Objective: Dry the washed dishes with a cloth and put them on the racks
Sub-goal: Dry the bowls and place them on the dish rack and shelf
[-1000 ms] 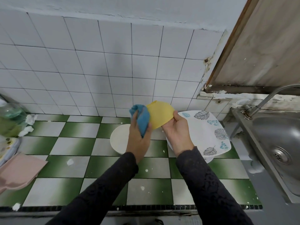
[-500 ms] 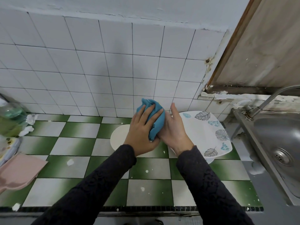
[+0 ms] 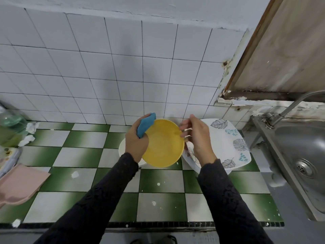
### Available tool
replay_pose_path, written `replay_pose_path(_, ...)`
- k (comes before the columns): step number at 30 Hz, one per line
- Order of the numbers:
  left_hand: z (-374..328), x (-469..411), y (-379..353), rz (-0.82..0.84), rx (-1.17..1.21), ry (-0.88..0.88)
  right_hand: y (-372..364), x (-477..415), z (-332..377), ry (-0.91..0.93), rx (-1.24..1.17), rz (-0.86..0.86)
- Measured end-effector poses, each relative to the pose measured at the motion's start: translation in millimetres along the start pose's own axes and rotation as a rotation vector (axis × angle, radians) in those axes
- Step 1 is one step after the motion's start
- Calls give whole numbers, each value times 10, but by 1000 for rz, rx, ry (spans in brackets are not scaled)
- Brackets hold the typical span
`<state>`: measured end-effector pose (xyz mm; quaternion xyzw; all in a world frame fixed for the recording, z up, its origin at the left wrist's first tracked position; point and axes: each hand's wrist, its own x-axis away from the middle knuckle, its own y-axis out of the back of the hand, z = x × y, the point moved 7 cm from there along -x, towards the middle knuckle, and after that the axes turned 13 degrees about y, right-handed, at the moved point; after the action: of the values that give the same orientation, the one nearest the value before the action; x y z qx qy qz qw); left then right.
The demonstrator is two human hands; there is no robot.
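A person stands at a green-and-white tiled desk, holding a yellow bowl above it. Half a second ago a blue cloth covered the bowl under both hands. Now the bowl's hollow faces up. The left hand grips the bunched cloth against the bowl's left rim, fingers curled round both. The right hand has let go and is beside the right rim, its fingers loosely spread and blurred; contact cannot be told. The outside seems wiped, so the inside likely comes next. A white bowl and a leaf-patterned plate wait below. No rack is visible.
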<state>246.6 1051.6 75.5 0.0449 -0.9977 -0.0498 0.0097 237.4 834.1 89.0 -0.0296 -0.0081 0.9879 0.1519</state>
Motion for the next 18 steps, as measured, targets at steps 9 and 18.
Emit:
replay_pose_path(9, 302, -35, 55, 0, 345, 435, -336, 555, -881, -737, -601, 303)
replay_pose_path(18, 449, 15, 26, 40, 473, 521, -461, 680, -881, -824, -880, 182)
